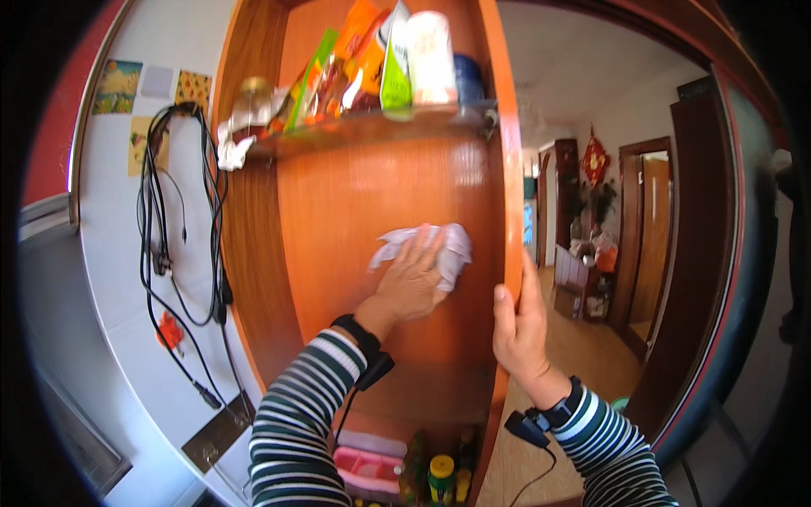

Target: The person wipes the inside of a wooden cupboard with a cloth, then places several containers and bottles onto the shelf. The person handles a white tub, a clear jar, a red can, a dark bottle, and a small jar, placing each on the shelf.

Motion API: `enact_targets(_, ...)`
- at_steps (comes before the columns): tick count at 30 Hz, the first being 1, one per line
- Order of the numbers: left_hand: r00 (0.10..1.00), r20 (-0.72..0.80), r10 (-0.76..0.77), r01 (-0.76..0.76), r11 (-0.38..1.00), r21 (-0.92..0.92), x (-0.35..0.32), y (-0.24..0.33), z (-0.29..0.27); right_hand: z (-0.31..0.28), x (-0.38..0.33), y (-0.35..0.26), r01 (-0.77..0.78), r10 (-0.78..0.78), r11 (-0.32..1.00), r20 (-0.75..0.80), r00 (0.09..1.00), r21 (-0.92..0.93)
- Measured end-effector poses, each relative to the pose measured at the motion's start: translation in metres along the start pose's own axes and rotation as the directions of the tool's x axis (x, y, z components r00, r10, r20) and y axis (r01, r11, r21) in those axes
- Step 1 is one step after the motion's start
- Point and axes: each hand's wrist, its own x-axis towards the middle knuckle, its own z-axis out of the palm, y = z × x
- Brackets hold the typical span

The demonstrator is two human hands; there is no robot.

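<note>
1. While the left hand (pixel 412 277) lies flat with its fingers stretched out, not curled into a grip, its palm side covers part of a crumpled, pale white cloth (pixel 457 253), pressed against the smooth orange-brown wooden back panel (pixel 338 198) of a tall cabinet.
2. The cloth should handle as light, limp and soft (whether it is damp, I cannot tell). It looks best held under a spread palm at its middle, with the loose left corner tucked in; the glossy panel may let it slip or bunch.
3. The right hand (pixel 525 338) is clamped around the cabinet's upright orange side edge (pixel 511 194), thumb toward the inside and fingers round the outside. That edge seems stiff and steady.
4. Above the left hand, a glossy brown shelf (pixel 372 131) carries bright plastic packets and a white cylindrical container (pixel 432 59).
5. Below stand a pink plastic tray (pixel 365 482) and a yellow-lidded jar (pixel 442 470).
6. Farther left, looped black cables (pixel 148 228) hang against the white wall.
</note>
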Motion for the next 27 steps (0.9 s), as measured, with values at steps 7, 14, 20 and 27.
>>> enact_targets(7, 0.888, 0.211, 0.410, -0.409, 0.911, -0.051, -0.032, 0.025, -0.005, 0.001, -0.003, -0.006, -0.059, 0.059, 0.998, 0.006, 0.998, 0.020)
enact_targets(14, 0.937, -0.297, -0.184, 0.215, 0.974, 0.075, -0.047, -0.078, 0.029, 0.001, -0.005, 0.000, -0.046, 0.046, 0.999, 0.008, 0.999, 0.017)
enact_targets(20, 0.624, -0.080, -0.777, 0.730, 0.616, -0.295, -0.064, -0.115, 0.044, 0.003, -0.005, 0.002, -0.035, 0.035, 0.999, 0.004, 0.999, 0.025)
enact_targets(27, 0.725, 0.301, -0.620, 0.683, 0.703, -0.197, -0.053, 0.018, 0.084, 0.005, -0.005, 0.005, -0.007, 0.009, 0.998, -0.034, 0.999, 0.055)
